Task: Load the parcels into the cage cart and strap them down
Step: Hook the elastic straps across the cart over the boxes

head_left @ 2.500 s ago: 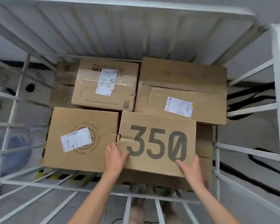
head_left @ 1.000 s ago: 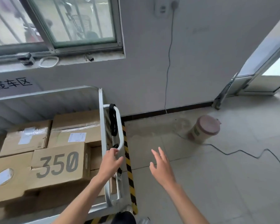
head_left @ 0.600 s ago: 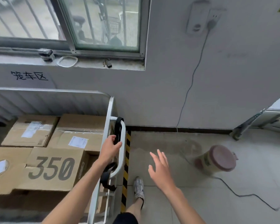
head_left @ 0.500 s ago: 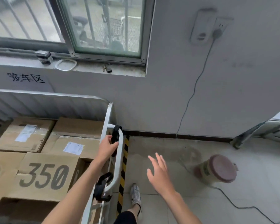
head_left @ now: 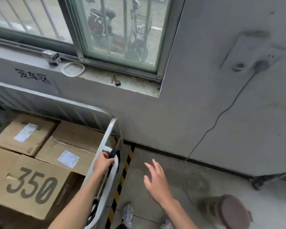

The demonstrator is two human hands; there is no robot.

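The white cage cart (head_left: 108, 129) fills the lower left, loaded with brown cardboard parcels. The nearest parcel is marked "350" (head_left: 31, 184); behind it lie a labelled box (head_left: 68, 151) and another labelled box (head_left: 25, 134). A black strap (head_left: 114, 156) is looped over the white handle on the cart's right side. My left hand (head_left: 102, 164) is shut on that handle, right at the strap. My right hand (head_left: 155, 180) hovers open over the floor to the right of the cart, holding nothing.
A grey wall with a window stands just behind the cart. Yellow-black hazard tape (head_left: 120, 182) runs on the floor along the cart's right side. A tub with a pink lid (head_left: 228, 210) and a cable (head_left: 221, 116) from a wall socket lie at the right. My shoe (head_left: 127, 214) is by the tape.
My hands left the "350" parcel and I turned right. My left hand took hold of the cart's side handle and slid up it to the black strap. My right hand stays open.
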